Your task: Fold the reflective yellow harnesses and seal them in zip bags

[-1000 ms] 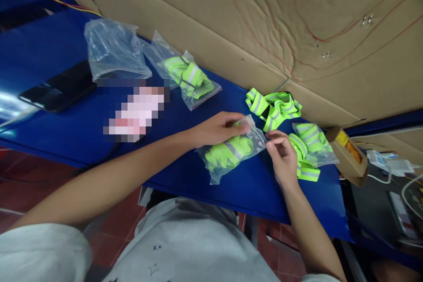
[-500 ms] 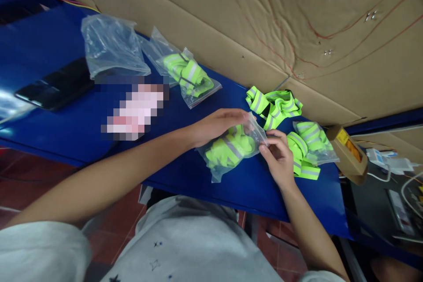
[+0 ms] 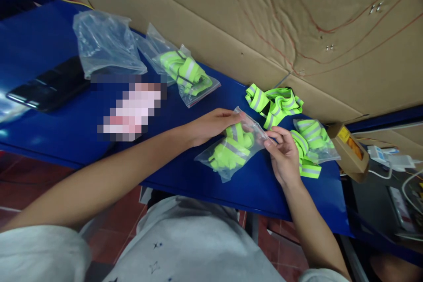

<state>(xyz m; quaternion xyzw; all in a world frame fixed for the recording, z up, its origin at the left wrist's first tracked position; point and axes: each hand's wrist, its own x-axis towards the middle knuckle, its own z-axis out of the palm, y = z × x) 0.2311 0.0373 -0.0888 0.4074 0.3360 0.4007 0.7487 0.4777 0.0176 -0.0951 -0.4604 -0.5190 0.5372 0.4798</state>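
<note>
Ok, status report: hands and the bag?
Left hand and right hand pinch bag top edge. Yellow strap inside. Loose straps just beyond.

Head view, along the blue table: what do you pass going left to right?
Black phone → empty clear plastic bag → clear zip bag of neon yellow reflective bands → similar bag pinched by left hand and right hand → small brown cardboard box.
</note>
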